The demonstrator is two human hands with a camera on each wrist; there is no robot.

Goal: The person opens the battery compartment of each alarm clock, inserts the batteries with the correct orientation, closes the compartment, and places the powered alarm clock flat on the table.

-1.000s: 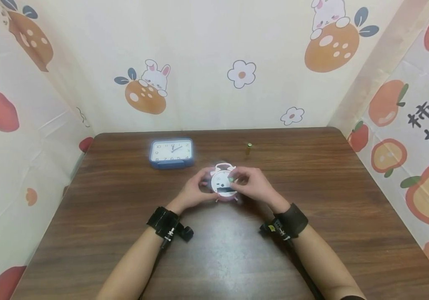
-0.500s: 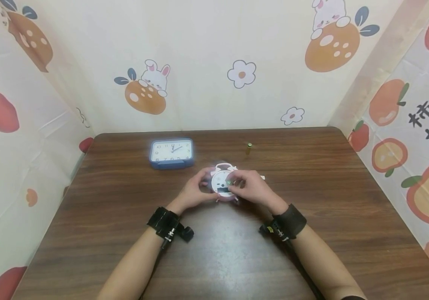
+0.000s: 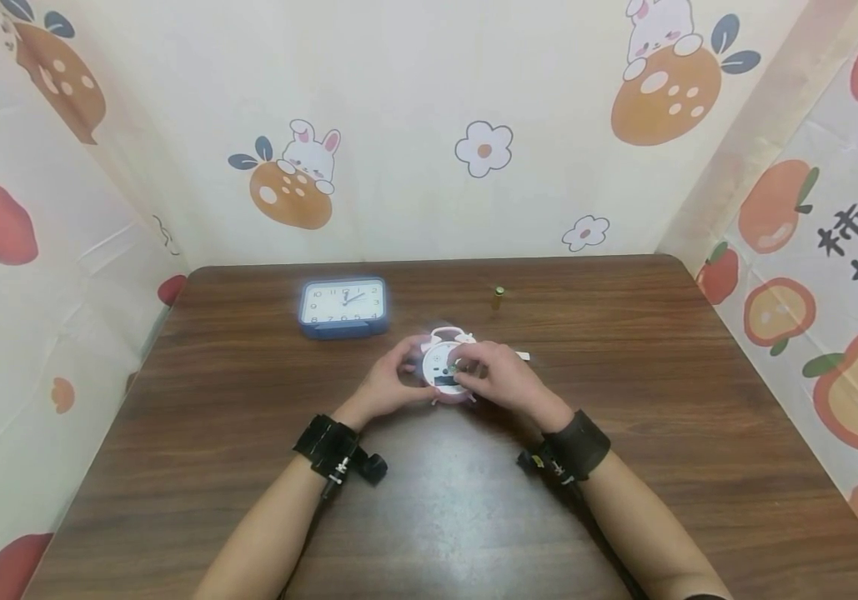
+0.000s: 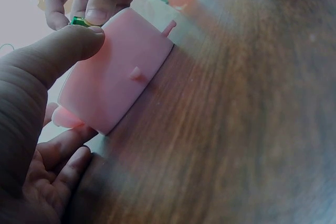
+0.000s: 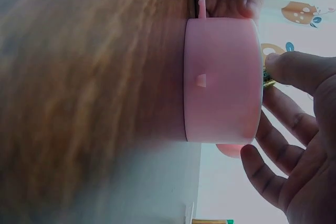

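Observation:
A small pink twin-bell alarm clock (image 3: 438, 357) lies on its face in mid-table, its white back up with a dark open battery slot (image 3: 444, 381). My left hand (image 3: 391, 379) grips the clock's side, the thumb pressing its edge in the left wrist view. Between the thumb and fingers of my right hand (image 3: 502, 377) is a small green battery (image 4: 84, 22), pinched at the slot; the right wrist view shows this battery (image 5: 268, 79) at the back's surface. How far into the slot it sits is hidden by the fingers.
A blue desk clock (image 3: 343, 307) lies face up at the back left. Another battery (image 3: 499, 297) stands upright at the back, right of centre. A small white piece (image 3: 523, 356) lies just beyond my right hand. Printed cloth walls border the table (image 3: 248, 467).
My right hand has shifted slightly left and down over the clock's back with the battery, uncovering the white piece beside it. The left hand and clock have stayed put.

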